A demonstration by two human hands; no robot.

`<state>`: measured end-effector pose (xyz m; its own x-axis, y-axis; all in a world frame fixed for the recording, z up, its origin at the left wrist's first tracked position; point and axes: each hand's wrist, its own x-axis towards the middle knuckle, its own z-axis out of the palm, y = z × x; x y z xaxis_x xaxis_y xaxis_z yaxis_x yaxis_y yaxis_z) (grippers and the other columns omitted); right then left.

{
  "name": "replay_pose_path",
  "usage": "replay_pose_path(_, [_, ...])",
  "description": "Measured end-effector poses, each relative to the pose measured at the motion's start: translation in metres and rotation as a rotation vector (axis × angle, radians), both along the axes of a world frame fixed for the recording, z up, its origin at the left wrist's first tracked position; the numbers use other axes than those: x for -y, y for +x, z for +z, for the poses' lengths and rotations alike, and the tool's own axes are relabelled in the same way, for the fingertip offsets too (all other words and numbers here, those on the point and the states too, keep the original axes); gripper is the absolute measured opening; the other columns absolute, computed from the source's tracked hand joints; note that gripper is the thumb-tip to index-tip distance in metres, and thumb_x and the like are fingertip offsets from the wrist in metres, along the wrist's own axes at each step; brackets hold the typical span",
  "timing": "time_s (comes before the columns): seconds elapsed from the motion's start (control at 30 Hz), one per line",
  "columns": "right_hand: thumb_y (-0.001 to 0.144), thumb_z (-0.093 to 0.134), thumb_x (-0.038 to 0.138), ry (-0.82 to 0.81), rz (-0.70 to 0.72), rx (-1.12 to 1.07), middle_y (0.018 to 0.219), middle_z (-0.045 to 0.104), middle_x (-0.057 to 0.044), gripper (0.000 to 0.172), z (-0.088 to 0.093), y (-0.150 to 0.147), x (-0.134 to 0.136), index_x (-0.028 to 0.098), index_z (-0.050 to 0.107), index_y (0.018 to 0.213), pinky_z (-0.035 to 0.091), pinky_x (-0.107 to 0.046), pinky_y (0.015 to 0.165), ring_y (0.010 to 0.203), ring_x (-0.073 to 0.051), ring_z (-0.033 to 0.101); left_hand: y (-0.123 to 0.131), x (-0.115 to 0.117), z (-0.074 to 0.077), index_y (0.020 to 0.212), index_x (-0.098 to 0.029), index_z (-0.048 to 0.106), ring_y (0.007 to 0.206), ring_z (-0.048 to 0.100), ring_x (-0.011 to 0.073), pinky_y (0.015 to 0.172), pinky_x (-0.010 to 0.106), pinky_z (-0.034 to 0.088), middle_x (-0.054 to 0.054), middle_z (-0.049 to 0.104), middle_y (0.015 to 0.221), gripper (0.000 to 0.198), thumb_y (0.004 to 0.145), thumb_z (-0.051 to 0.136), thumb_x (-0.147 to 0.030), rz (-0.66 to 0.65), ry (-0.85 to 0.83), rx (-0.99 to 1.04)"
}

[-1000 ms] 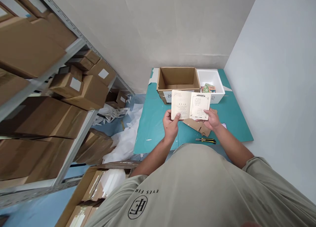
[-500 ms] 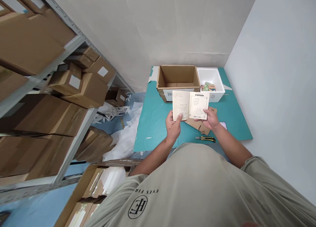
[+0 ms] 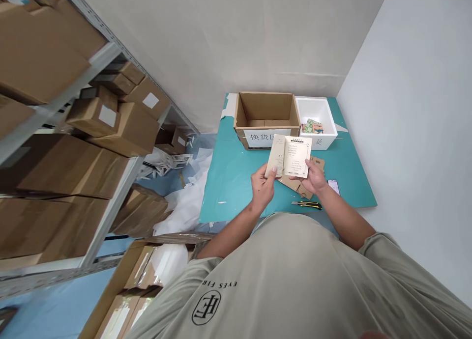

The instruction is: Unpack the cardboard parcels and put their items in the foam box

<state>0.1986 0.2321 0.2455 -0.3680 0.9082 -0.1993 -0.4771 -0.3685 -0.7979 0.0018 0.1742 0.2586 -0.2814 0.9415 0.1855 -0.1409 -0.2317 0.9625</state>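
An opened small book [image 3: 297, 155] with cream printed pages is held up over the table. My left hand [image 3: 262, 185] grips the lower edge of its left page, thumb on top; that page is tilted up toward the middle. At the lower right corner, my right hand [image 3: 313, 177] holds the right page side with the thumb over the edge. Beneath the book lies a flat brown cardboard piece [image 3: 316, 165], partly hidden by the book and my right hand. A yellow and black utility knife [image 3: 308, 204] rests near the table's front edge.
At the table's [image 3: 228, 182] back stand an open cardboard box [image 3: 243, 138] with a paper label and a white foam box [image 3: 324, 141] holding colourful booklets [image 3: 311, 127]. A phone [image 3: 334, 186] lies beside my right forearm. Shelves of cartons [image 3: 99, 157] line the left.
My left hand has moved right and raised the left page, so the book is now partly folded toward its right side. My right hand has barely moved.
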Motion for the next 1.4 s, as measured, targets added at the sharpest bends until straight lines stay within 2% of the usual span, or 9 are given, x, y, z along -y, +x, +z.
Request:
replay_pose_path(0.07, [0.112,0.061,0.063,0.002,-0.017,0.010,0.129,0.087,-0.011,0.052,0.000,-0.004,0.002,0.028,0.068,0.149,0.077,-0.046,0.080,0.114,-0.032,0.084,0.000,-0.001,-0.001,0.109,-0.017,0.089,0.083,0.074,0.0204,0.072,0.031,0.066,0.005,0.081,0.092,0.064,0.098,0.079,-0.080,-0.029,-0.013,-0.037])
replay_pose_path(0.2, [0.110,0.049,0.085,0.017,-0.005,-0.002,0.123,0.087,-0.011,0.069,0.001,-0.014,0.007,0.027,0.074,0.139,0.070,-0.034,0.064,0.107,-0.030,0.083,0.001,-0.002,0.000,0.098,-0.018,0.089,0.079,0.070,0.0199,0.075,0.031,0.063,0.003,0.077,0.085,0.057,0.098,0.080,-0.075,-0.078,-0.017,-0.092])
replay_pose_path(0.37, [0.107,0.043,0.093,-0.006,0.010,-0.015,0.128,0.087,-0.012,0.079,0.002,-0.022,0.010,0.028,0.075,0.139,0.066,-0.031,0.059,0.105,-0.029,0.083,0.004,-0.004,0.004,0.089,-0.021,0.087,0.078,0.067,0.0204,0.074,0.031,0.059,0.000,0.072,0.079,0.047,0.098,0.083,-0.067,-0.101,-0.010,-0.106])
replay_pose_path(0.5, [0.106,0.047,0.092,-0.003,0.051,-0.006,0.128,0.087,-0.011,0.077,-0.002,-0.026,0.010,0.029,0.077,0.140,0.070,-0.035,0.067,0.107,-0.029,0.083,0.007,-0.003,0.005,0.084,-0.020,0.085,0.072,0.063,0.0190,0.068,0.029,0.054,0.000,0.066,0.072,0.049,0.096,0.086,-0.068,-0.126,-0.031,-0.135])
replay_pose_path(0.63, [0.096,0.080,0.079,0.043,-0.035,0.123,0.129,0.085,-0.005,0.074,-0.010,-0.031,0.010,0.034,0.071,0.153,0.071,-0.033,0.077,0.107,-0.025,0.081,0.012,-0.002,-0.001,0.093,-0.020,0.087,0.071,0.067,0.0194,0.067,0.030,0.058,0.001,0.072,0.075,0.051,0.095,0.086,-0.071,-0.232,-0.039,-0.141])
replay_pose_path(0.77, [0.079,0.102,0.064,0.111,-0.103,0.247,0.131,0.082,-0.003,0.087,-0.015,-0.027,0.007,0.034,0.067,0.152,0.062,-0.024,0.055,0.085,-0.017,0.075,0.009,-0.012,-0.011,0.107,-0.019,0.087,0.079,0.075,0.0210,0.076,0.033,0.065,0.004,0.083,0.091,0.058,0.081,0.100,-0.069,-0.203,-0.084,-0.052])
replay_pose_path(0.87, [0.079,0.103,0.063,0.138,-0.086,0.264,0.125,0.082,-0.004,0.074,-0.015,-0.022,0.005,0.029,0.069,0.135,0.062,-0.023,0.051,0.086,-0.019,0.075,-0.002,-0.025,-0.014,0.111,-0.019,0.084,0.083,0.081,0.0242,0.079,0.037,0.070,0.007,0.087,0.097,0.067,0.075,0.102,-0.073,-0.215,-0.125,0.094])
replay_pose_path(0.97, [0.079,0.103,0.063,0.156,-0.092,0.240,0.125,0.083,-0.006,0.069,-0.014,-0.018,0.006,0.028,0.068,0.128,0.067,-0.025,0.054,0.094,-0.022,0.078,-0.012,-0.035,-0.014,0.118,-0.020,0.081,0.081,0.084,0.0263,0.073,0.039,0.071,0.008,0.089,0.098,0.074,0.073,0.103,-0.074,-0.288,-0.172,0.193])
replay_pose_path(1.4, [0.080,0.103,0.059,0.173,-0.076,0.208,0.128,0.084,-0.006,0.067,-0.004,-0.013,0.010,0.028,0.069,0.128,0.074,-0.031,0.061,0.105,-0.026,0.082,-0.018,-0.038,-0.013,0.125,-0.022,0.078,0.079,0.085,0.0253,0.065,0.034,0.070,0.007,0.089,0.100,0.076,0.073,0.105,-0.072,-0.347,-0.219,0.259])
